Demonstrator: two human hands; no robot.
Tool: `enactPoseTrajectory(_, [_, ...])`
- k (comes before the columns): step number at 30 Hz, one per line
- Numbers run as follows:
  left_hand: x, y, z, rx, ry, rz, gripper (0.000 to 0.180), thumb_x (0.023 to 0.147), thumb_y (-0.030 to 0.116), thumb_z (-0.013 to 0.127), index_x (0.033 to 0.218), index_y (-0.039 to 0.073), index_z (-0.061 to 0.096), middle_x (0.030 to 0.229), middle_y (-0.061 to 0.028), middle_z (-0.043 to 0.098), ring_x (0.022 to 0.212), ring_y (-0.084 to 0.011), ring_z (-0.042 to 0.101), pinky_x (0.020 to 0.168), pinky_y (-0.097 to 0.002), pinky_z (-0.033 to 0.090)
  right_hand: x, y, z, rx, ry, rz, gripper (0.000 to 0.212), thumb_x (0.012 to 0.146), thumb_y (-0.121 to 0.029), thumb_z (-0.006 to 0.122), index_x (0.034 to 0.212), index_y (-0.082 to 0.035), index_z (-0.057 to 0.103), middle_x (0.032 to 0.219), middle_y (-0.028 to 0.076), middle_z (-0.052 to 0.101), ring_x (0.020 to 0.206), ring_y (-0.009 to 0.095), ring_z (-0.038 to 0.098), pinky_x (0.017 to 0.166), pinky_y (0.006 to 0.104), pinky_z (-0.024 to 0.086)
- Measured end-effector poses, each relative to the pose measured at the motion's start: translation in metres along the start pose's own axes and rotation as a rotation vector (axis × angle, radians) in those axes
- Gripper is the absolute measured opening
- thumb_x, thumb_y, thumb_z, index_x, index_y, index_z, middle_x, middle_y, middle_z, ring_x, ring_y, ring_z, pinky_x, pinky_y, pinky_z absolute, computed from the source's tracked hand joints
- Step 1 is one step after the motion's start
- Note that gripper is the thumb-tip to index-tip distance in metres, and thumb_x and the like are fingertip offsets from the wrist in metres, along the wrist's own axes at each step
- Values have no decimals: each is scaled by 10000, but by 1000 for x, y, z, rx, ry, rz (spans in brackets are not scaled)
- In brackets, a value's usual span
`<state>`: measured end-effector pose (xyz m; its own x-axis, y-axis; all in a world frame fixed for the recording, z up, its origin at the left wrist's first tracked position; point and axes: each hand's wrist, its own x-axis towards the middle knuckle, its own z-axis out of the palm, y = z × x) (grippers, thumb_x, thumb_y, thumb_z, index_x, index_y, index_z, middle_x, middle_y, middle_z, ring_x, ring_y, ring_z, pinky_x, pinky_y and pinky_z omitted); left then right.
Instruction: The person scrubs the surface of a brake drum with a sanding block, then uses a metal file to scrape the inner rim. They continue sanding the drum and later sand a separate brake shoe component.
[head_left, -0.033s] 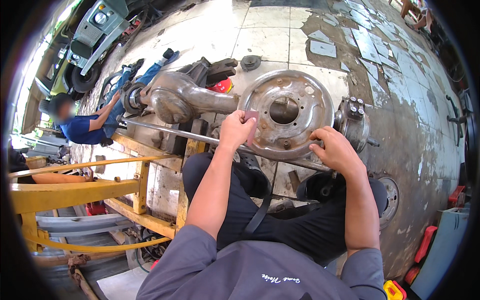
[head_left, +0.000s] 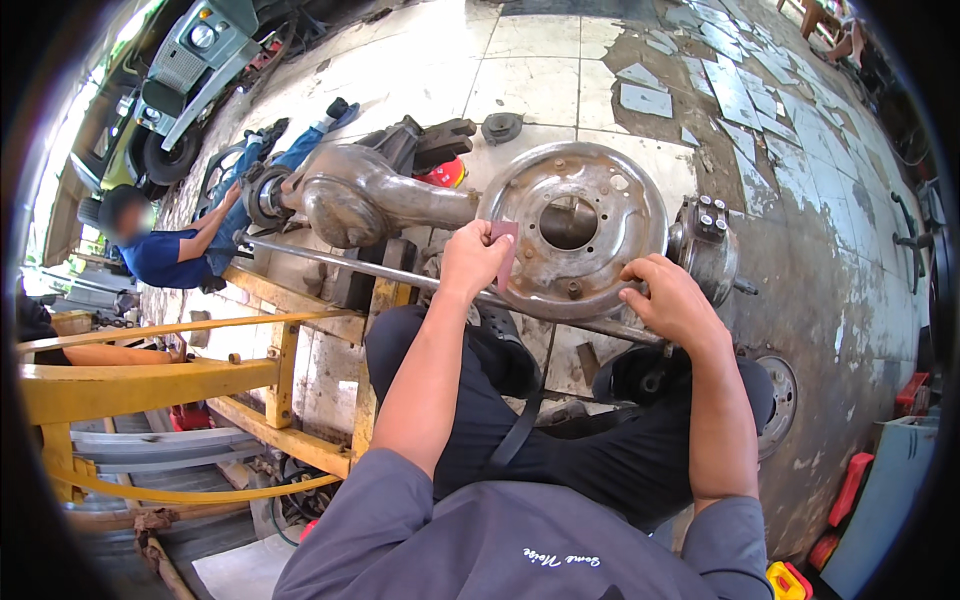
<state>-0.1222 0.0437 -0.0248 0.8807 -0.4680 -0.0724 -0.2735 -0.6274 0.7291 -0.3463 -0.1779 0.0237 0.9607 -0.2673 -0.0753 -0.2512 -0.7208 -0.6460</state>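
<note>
A round steel brake backing plate (head_left: pixel 615 215) with a large centre hole and several small holes stands in front of me, its bare metal marked with brownish patches. My left hand (head_left: pixel 472 258) pinches a folded piece of reddish-brown sandpaper (head_left: pixel 506 262) at the plate's left edge. At the lower right rim, my right hand (head_left: pixel 668 298) has its thumb and fingers curled around the edge. Behind and left of the plate lies a bulbous axle housing (head_left: pixel 350 200); its tube runs toward the plate. To the right, a metal hub-like part (head_left: pixel 706 255) carries several bolts.
A yellow metal frame (head_left: pixel 150 390) fills the left side, with a long rod (head_left: pixel 340 262) crossing near it. Another person (head_left: pixel 165 250) in blue crouches at the far left. A slotted disc (head_left: pixel 778 405) lies by my right knee, and a blue-grey box (head_left: pixel 885 500) stands farther right.
</note>
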Motion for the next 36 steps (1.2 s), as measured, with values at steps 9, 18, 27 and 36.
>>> enactPoseTrajectory(9, [100, -7, -45, -557, 184, 112, 266, 934, 206, 736, 1080, -15, 710, 908, -109, 762, 792, -136, 693, 751, -310, 549, 36, 1, -37, 341, -35, 154, 231, 963, -121, 736, 1139, 25, 710, 946, 28, 714, 805, 102, 610, 755, 289, 527])
enactPoseTrajectory(18, [182, -78, -30, -9, 81, 125, 284, 961, 281, 715, 1076, 26, 665, 909, -172, 747, 851, -367, 717, 751, -448, 540, 300, 25, -58, -41, -143, 20, 296, 930, -196, 705, 1124, 27, 722, 960, 132, 752, 824, 214, 710, 793, 364, 567])
enactPoseTrajectory(27, [205, -81, -30, 336, 178, 287, 173, 921, 275, 755, 936, 125, 670, 785, -72, 681, 767, -270, 651, 731, -416, 445, 486, 54, 37, 64, -328, 318, 370, 922, -263, 718, 1182, 1, 723, 964, 150, 765, 780, 208, 718, 745, 369, 565])
enactPoseTrajectory(36, [203, -75, -28, 422, 207, 260, 183, 850, 242, 830, 917, 173, 674, 765, 32, 646, 814, -165, 649, 821, -368, 414, 610, 108, 157, 591, -82, 822, 444, 1006, -373, 683, 1231, 6, 634, 1045, 114, 686, 855, 242, 678, 756, 437, 562])
